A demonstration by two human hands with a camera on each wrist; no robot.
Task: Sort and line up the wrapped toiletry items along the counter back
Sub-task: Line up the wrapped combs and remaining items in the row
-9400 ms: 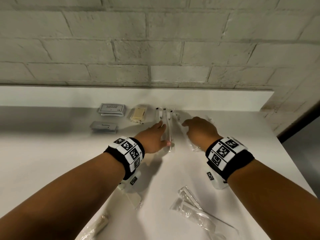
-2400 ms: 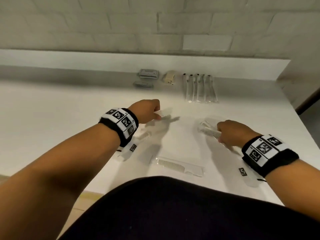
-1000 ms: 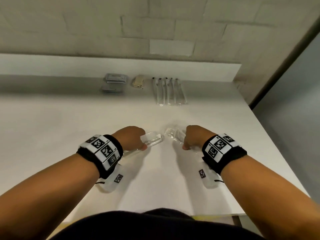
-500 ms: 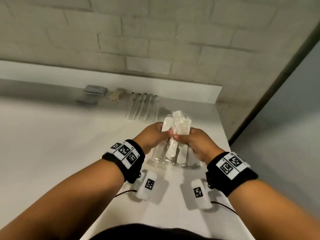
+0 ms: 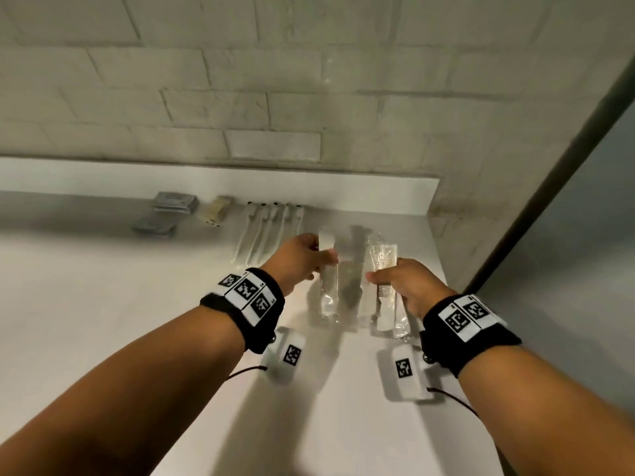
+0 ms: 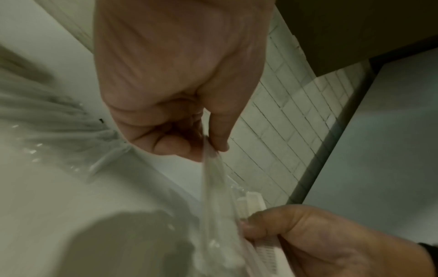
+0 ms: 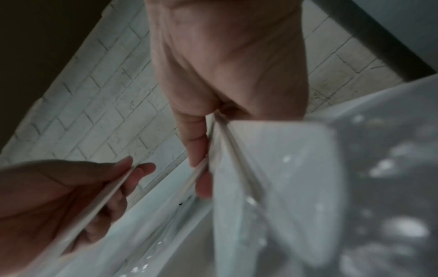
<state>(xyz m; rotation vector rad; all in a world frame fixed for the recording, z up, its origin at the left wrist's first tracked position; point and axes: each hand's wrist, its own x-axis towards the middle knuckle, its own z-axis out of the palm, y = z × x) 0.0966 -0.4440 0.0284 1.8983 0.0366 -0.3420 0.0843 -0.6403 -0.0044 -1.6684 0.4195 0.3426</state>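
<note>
My left hand (image 5: 311,257) pinches one clear-wrapped white comb (image 5: 327,269) between thumb and fingers, held lengthwise above the counter (image 5: 103,321). My right hand (image 5: 388,280) grips a small bundle of wrapped combs (image 5: 385,262) just to the right, a gap between the two. The left wrist view shows my left hand (image 6: 208,148) pinching the wrapper (image 6: 213,187), with my right hand (image 6: 308,234) below. In the right wrist view my right hand (image 7: 201,168) holds its wrapped combs (image 7: 260,168) edge-on. A row of wrapped toothbrushes (image 5: 268,231) lies at the counter back, left of my hands.
A cream soap packet (image 5: 214,211) and grey flat packets (image 5: 175,202) sit left of the toothbrushes against the backsplash (image 5: 343,194). The counter's right edge (image 5: 443,269) runs close beside my right hand. A brick wall rises behind.
Half a second ago both hands held the combs together as one bundle. Now the left hand has drawn one wrapped comb off to the left, and both hands have moved toward the counter back.
</note>
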